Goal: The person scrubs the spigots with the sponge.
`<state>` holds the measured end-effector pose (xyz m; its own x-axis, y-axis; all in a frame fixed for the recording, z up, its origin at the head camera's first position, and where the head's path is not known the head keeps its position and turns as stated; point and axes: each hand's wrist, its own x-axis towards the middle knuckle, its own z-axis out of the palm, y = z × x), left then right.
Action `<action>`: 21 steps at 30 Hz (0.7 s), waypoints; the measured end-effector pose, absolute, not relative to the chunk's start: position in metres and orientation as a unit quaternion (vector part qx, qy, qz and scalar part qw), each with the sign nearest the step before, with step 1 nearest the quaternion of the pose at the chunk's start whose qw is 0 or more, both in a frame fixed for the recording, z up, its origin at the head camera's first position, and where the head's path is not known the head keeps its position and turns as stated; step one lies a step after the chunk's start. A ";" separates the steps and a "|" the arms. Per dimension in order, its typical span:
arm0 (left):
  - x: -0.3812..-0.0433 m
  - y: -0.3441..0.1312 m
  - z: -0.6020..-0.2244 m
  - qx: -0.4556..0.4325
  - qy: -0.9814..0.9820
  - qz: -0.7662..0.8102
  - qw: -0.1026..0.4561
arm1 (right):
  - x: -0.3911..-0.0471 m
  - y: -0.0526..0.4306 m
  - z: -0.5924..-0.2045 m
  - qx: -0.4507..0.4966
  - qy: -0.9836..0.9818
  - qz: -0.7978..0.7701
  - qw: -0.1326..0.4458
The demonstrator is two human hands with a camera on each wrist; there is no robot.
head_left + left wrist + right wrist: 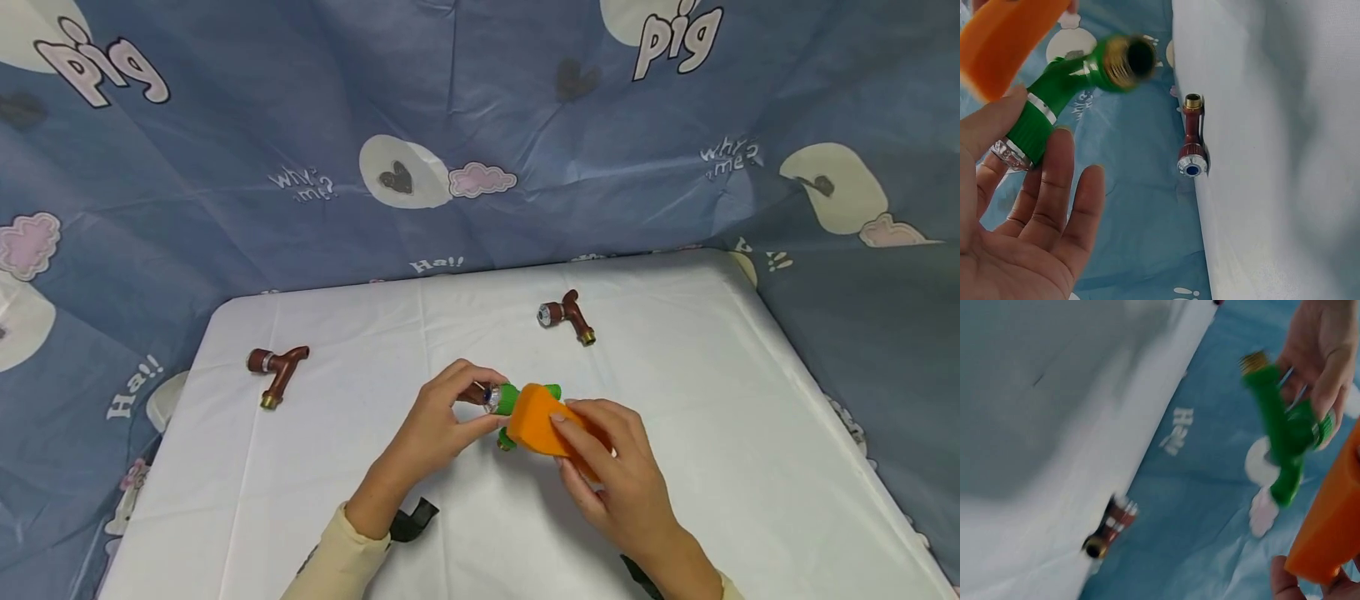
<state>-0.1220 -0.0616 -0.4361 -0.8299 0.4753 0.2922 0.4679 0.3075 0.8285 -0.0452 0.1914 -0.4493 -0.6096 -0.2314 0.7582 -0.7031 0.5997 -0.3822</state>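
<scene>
A green faucet (507,399) with a threaded brass end and a silver-faced knob is held up over the table, its knob end pinched between the thumb and fingers of my left hand (438,421). In the left wrist view, two fingers of that hand stretch free below the faucet (1054,94). My right hand (622,471) grips an orange sponge-like block (536,421) close beside the faucet. From the head the block covers part of the faucet's body. Whether the two touch is unclear. The right wrist view shows the faucet (1279,425) with its spout downward.
Two brown faucets lie on the white-covered table (360,492): one (277,371) at the left, another (572,317) farther back, right of the middle. A blue printed cloth (465,233) hangs behind and around the table. Black straps (412,521) circle the wrists.
</scene>
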 end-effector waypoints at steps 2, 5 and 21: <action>-0.122 -0.061 -0.436 0.301 0.809 0.505 -0.001 | -0.045 0.185 -0.447 0.295 -0.830 0.341 0.329; -0.122 -0.061 -0.436 0.309 0.806 0.506 -0.003 | -0.047 0.181 -0.443 0.297 -0.837 0.331 0.319; -0.120 -0.065 -0.432 0.291 0.804 0.519 0.013 | -0.063 0.216 -0.445 0.236 -0.864 0.321 0.308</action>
